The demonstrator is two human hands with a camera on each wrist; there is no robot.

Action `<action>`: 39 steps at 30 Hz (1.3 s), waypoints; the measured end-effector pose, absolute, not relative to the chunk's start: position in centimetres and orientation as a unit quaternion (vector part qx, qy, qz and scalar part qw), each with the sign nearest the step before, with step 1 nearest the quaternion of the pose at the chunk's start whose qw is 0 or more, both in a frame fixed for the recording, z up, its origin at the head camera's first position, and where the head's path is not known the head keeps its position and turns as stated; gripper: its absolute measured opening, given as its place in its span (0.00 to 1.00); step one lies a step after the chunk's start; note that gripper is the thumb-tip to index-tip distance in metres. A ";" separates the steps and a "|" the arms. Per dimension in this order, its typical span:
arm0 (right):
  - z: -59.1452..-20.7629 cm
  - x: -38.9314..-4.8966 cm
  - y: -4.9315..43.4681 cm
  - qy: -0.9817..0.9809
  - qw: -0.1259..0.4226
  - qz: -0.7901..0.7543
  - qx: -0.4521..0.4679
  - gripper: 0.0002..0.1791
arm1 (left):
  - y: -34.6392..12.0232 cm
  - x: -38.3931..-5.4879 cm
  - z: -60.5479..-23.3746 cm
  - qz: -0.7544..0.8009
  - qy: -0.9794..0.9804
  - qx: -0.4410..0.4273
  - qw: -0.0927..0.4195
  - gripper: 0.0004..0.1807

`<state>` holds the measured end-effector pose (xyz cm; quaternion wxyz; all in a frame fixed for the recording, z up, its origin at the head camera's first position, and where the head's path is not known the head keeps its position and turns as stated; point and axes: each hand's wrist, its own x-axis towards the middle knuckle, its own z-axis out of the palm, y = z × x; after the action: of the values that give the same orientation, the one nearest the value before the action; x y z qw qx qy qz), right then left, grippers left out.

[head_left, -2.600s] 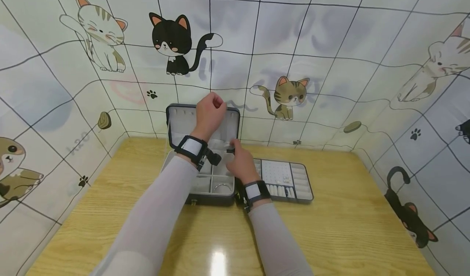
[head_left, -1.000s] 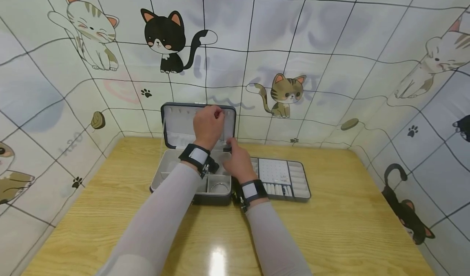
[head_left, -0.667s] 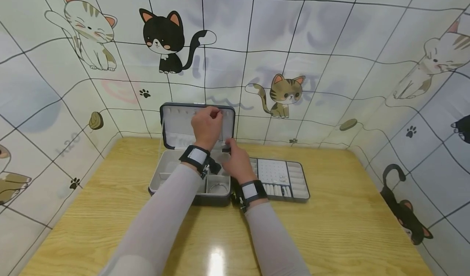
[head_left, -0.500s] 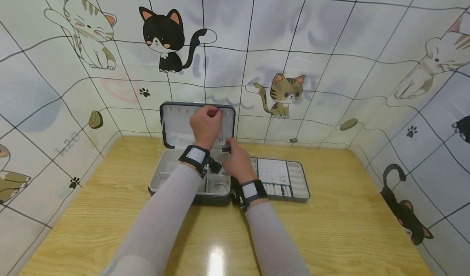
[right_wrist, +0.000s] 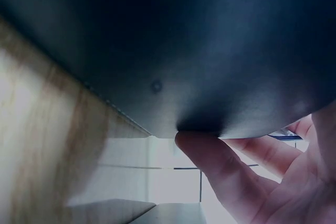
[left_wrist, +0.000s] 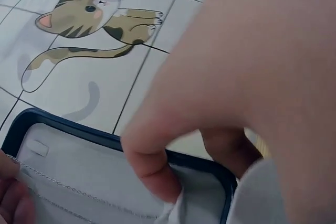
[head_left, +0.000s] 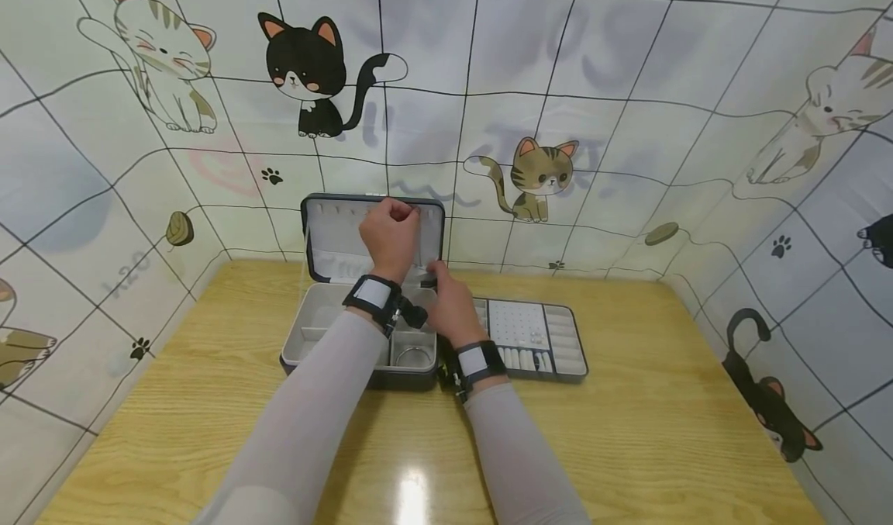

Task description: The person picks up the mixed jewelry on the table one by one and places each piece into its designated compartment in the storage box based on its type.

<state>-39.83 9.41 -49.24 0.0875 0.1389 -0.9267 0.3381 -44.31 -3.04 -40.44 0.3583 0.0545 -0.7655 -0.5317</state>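
A navy jewelry box (head_left: 405,381) stands with its pale-lined lid (head_left: 335,238) raised. Before the lid's upper right corner, my left hand (head_left: 389,238) pinches a thin silver necklace (left_wrist: 79,190). In the left wrist view its fingertips (left_wrist: 13,195) are at the edge, below a small hook (left_wrist: 38,148); two strands run toward the fabric pocket (left_wrist: 178,208). My right hand (head_left: 455,312) is at the lid's lower right, one bent finger tugging the pocket's edge. Its thumb (right_wrist: 207,156) rests against the dark outer side in the right wrist view.
Right of the box lies a jewelry tray (head_left: 584,375) with an earring panel (head_left: 519,323) and ring rolls. A bangle (head_left: 414,357) sits in a front compartment. The wooden table (head_left: 628,432) meets a cat-print cloth backdrop (head_left: 432,122).
My left hand has come down from above the lid's top edge to its upper right corner, then barely moved. The right hand stays at the lid's lower corner. The head view shifts slightly.
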 end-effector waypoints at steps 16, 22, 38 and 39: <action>-49.1 -39.9 9.3 -0.928 0.082 0.337 0.138 0.38 | -2.7 -44.1 -40.8 -0.417 -0.834 0.022 0.362 0.12; -49.0 -39.9 9.4 -0.925 0.075 0.345 0.139 0.40 | -3.2 -43.3 -40.6 -0.435 -0.824 -0.017 0.363 0.12; -49.2 -40.1 9.4 -0.927 0.074 0.341 0.137 0.43 | -9.7 -40.0 -42.6 -0.286 -0.942 -0.053 0.164 0.15; -49.2 -40.1 9.4 -0.926 0.073 0.343 0.138 0.43 | -9.7 -40.0 -42.8 -0.276 -0.947 -0.061 0.154 0.16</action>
<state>-40.11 9.38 -49.22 0.0733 0.1376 -0.9265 0.3425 -39.95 -9.69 -42.81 0.1537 -0.0610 -0.9470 -0.2755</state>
